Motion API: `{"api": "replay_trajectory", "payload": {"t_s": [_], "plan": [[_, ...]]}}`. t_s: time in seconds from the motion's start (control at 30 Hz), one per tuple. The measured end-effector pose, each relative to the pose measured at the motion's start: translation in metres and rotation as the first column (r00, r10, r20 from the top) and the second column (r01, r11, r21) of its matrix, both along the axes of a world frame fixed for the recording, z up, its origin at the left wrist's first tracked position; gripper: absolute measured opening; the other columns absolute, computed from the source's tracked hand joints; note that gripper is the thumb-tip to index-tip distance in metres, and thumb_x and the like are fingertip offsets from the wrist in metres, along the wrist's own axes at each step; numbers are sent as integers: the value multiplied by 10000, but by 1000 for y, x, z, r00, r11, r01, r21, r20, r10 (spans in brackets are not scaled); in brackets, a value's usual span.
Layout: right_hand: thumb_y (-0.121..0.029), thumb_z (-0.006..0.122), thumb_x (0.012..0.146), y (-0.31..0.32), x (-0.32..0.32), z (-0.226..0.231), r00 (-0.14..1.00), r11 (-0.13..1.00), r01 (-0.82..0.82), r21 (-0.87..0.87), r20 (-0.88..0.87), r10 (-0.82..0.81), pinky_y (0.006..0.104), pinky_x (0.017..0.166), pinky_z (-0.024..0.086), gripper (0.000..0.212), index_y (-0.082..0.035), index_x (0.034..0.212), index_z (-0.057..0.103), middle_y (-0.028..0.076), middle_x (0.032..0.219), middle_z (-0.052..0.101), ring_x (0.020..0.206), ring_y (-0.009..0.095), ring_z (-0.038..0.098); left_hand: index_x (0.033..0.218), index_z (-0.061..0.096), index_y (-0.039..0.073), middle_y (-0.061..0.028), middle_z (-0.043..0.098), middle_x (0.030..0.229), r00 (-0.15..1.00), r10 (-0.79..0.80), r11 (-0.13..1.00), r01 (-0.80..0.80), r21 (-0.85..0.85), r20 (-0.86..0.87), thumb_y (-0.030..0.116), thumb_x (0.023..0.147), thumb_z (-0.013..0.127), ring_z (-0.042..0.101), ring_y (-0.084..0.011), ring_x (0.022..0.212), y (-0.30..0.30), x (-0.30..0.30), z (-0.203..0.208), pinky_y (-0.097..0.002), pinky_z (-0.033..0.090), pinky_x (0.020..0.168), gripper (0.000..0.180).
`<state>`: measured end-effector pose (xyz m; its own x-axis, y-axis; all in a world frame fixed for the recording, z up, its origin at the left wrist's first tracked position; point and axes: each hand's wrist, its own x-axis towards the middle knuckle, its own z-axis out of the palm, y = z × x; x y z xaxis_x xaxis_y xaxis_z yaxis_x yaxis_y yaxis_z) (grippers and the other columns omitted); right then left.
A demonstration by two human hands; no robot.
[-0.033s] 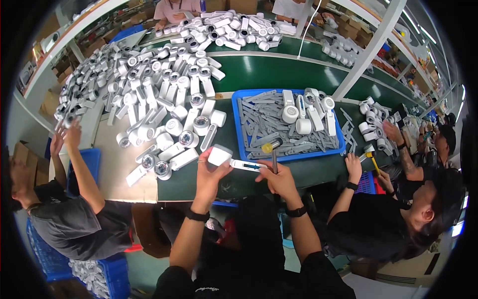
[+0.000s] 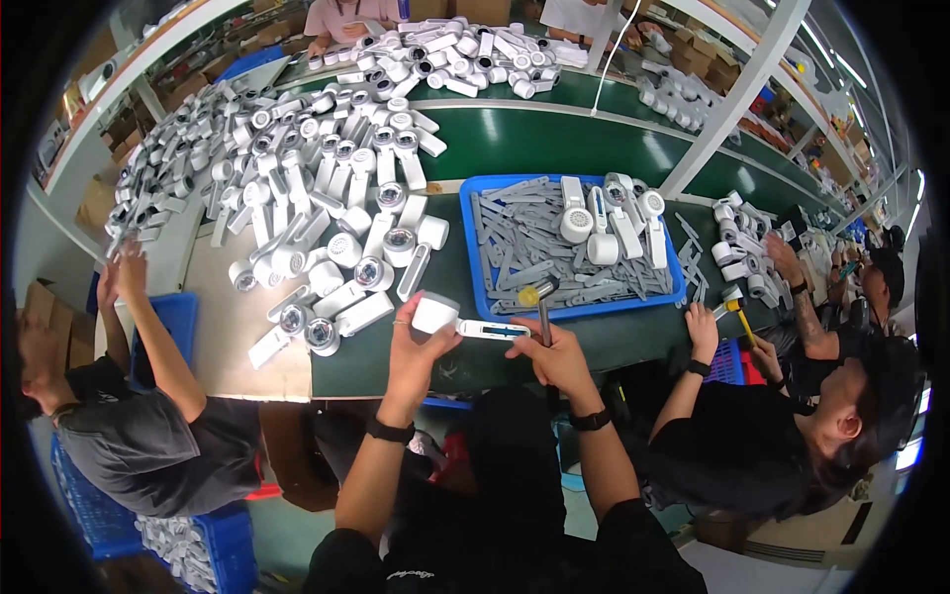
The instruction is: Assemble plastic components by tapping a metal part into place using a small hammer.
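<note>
My left hand [image 2: 414, 354] is closed round the cylindrical head of a white handheld device [image 2: 435, 311]. Its slim handle points right, and an open slot with dark blue inside faces up. At the far end of that handle are the fingertips of my right hand [image 2: 562, 362]. The same hand grips a hammer [image 2: 544, 322] by its dark shaft, the yellow-and-metal head pointing up over the near rim of a blue tray [image 2: 473, 265]. Many grey plastic strips [image 2: 515, 233] lie in the tray, with several white devices [image 2: 602, 247] on top of them at the right.
A big heap of white devices [image 2: 287, 178] covers the bench to the left. A white post [image 2: 732, 99] rises behind the tray. At my right a co-worker's hand [image 2: 703, 332] rests near another hammer [image 2: 737, 305]; the left co-worker's hands [image 2: 127, 272] are at the heap's edge.
The left co-worker's hands have shifted slightly left. My own hands, the device and the hammer stay practically in place.
</note>
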<state>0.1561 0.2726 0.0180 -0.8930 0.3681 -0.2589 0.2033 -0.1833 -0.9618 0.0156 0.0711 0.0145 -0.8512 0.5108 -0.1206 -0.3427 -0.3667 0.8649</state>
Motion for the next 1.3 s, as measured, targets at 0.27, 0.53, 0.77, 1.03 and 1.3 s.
{"api": "replay_trajectory", "payload": {"t_s": [0.27,0.53,0.77,1.03,1.3], "plan": [[-229,805,953,1,9,-20,989,989,-21,146,149,-1,223,453,397,353,-42,1247,748,14,797,749,540,33,554,1295,602,-8,-272,728,827,675,-433,467,-400,-789,-598,561,825,810,746,-430,797,-16,6,-23,-494,597,696,767],[-256,812,947,2,8,-11,982,974,-43,222,188,1,239,446,407,444,-63,1337,725,11,719,723,525,44,555,1279,597,-41,-240,749,846,680,-516,295,-430,-853,-521,665,838,770,759,-409,816,-20,9,-11,-493,597,720,850],[-228,707,1037,63,32,-28,989,992,126,6,72,-126,222,389,322,376,-26,1355,702,13,598,627,397,41,449,1165,734,12,-138,701,829,530,-512,529,-425,-734,-676,359,913,819,714,-300,741,20,-58,52,-428,557,674,438],[-230,621,1093,59,29,-39,1000,994,28,-107,8,-27,210,403,329,333,-3,1319,712,6,572,612,394,42,453,1012,782,53,-168,725,1014,356,-614,452,-573,-684,-704,304,903,775,692,-361,1067,171,-183,-3,-440,572,915,274],[-226,619,1093,63,27,-34,999,990,-17,-143,34,22,205,417,336,324,-24,1325,720,-8,593,617,408,36,459,1025,762,41,-195,681,1165,359,-699,245,-692,-679,-618,317,891,768,746,-392,970,217,-206,-33,-486,627,810,307]]}}
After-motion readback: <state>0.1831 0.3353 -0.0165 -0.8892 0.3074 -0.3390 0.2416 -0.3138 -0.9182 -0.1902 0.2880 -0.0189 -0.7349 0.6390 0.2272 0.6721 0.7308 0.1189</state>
